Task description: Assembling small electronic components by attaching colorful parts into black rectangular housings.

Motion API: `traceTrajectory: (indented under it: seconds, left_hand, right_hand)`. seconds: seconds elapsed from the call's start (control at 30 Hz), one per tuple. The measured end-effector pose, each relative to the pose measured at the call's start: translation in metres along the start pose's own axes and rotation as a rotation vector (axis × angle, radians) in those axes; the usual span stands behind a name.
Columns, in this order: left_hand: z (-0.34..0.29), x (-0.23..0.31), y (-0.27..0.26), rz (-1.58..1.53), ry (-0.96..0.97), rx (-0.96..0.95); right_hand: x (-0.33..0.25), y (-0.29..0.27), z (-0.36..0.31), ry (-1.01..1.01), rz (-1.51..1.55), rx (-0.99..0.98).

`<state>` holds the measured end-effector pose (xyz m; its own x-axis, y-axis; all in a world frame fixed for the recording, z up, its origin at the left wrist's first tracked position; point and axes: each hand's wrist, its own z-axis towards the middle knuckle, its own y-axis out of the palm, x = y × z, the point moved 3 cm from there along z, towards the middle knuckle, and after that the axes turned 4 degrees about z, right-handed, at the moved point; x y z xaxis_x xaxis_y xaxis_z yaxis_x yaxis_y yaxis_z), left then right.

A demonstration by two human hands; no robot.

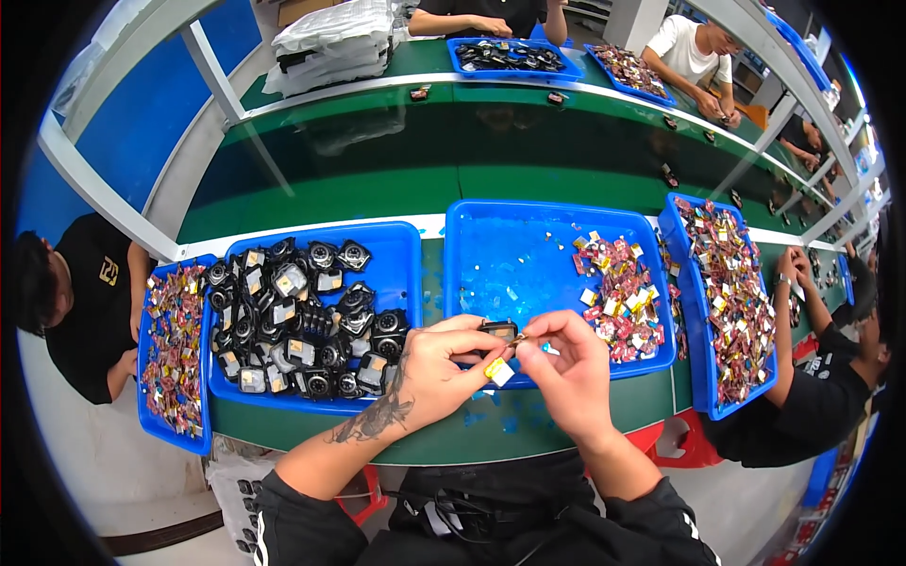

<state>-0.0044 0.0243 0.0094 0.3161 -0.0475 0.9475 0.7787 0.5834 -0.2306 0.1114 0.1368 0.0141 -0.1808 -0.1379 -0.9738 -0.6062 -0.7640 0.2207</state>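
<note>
Just above the front edge of the green bench, my two hands meet. My left hand, closed, grips a black watch case between thumb and fingers. Below the case hangs a small yellow and white part, by my left thumb. My right hand is pinched at the right side of the case; what its fingertips hold is too small to make out. To the left, a blue tray carries many black watch cases. Behind my hands, another blue tray has small red, yellow and white parts on its right side.
More blue trays of small parts stand at the far left and right. A green conveyor belt runs beyond, with loose pieces on it. Co-workers sit at both sides and opposite. White metal posts frame the line.
</note>
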Motion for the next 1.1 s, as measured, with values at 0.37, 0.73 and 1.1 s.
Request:
traceTrajectory:
  seconds: [0.37,0.73,1.1]
  left_hand:
    - [0.0,-0.014,0.008,-0.541,-0.175,-0.103]
    - [-0.007,-0.006,0.019,-0.561,-0.248,-0.043]
    - [0.015,0.022,-0.049,-0.763,-0.253,0.299]
  right_hand:
    - [0.011,-0.004,-0.005,-0.243,-0.246,0.154]
    - [0.01,0.003,-0.008,-0.384,-0.542,0.224]
    - [-0.1,-0.011,-0.037,-0.447,0.034,-0.368]
